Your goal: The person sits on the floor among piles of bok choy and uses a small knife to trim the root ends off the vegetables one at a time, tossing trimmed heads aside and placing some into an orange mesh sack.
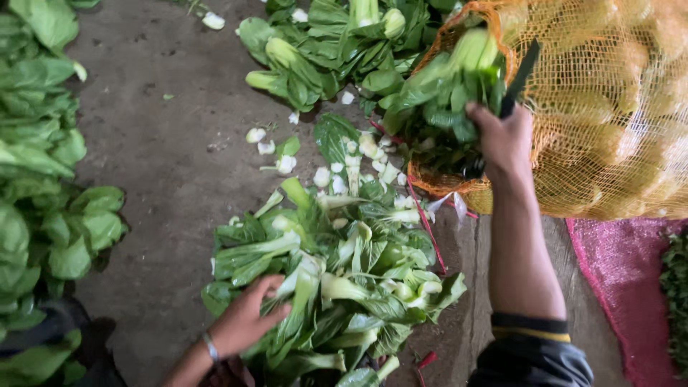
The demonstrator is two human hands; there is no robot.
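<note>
**Greens sorted on a concrete floor**

Greens (337,287) lie in a loose pile at the lower centre of the frame, pale stalks and dark leaves tangled together on the grey floor (158,143). The left hand (247,319), at the lower left of the pile, rests on the leaves with its fingers curled around a stalk; a thin bracelet (211,347) circles the wrist. The right hand (505,143) is raised at the upper right, closed around a bunch (448,86) of the same greens and holding it in the mouth of a yellow net sack (609,107). A dark knife blade (521,75) sticks up from that same fist, just beside the bunch. The sack fills the upper right corner and bulges with pale greens behind its mesh; its orange rim touches the bunch.

Small white stalk trimmings (326,172) are scattered on the floor between the pile and a second heap (322,50) at the top centre. More leafy greens run down the left edge (43,165) of the frame. A red net cloth (620,287) lies at the lower right, under the sack, and a red string (424,218) trails along the right side of the pile. The right forearm ends in a dark sleeve (534,351) with a yellow stripe.
</note>
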